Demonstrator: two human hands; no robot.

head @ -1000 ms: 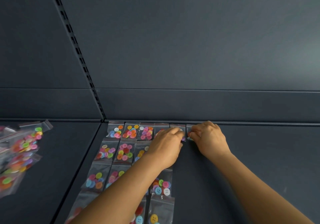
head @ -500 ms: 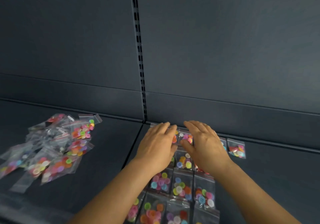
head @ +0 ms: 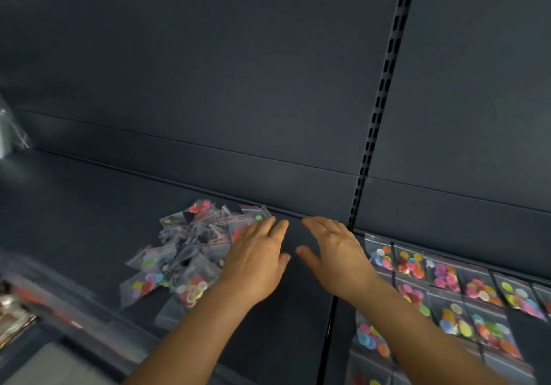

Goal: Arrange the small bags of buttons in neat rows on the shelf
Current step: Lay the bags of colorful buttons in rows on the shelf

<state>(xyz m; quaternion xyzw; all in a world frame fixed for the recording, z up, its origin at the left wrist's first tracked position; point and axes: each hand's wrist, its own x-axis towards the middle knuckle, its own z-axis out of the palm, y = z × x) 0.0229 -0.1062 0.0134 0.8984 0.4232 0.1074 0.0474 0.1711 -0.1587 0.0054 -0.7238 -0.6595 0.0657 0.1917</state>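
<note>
A loose heap of small clear bags of coloured buttons [head: 185, 250] lies on the dark shelf [head: 89, 220], left of centre. More button bags lie in neat rows [head: 447, 289] on the shelf section to the right. My left hand [head: 256, 259] hovers flat with straight fingers at the heap's right edge, over some of its bags. My right hand [head: 337, 256] is flat and open over bare shelf between the heap and the rows. Neither hand holds a bag.
A slotted upright [head: 378, 107] divides the dark back panel [head: 208, 86] and a seam splits the two shelf sections. Something clear and plastic [head: 9, 131] shows at the far left edge. Blurred items [head: 15, 304] sit at the lower left.
Both hands left the arranged rows and moved left toward the loose heap. The view swung left, so the rows now sit at the right.
</note>
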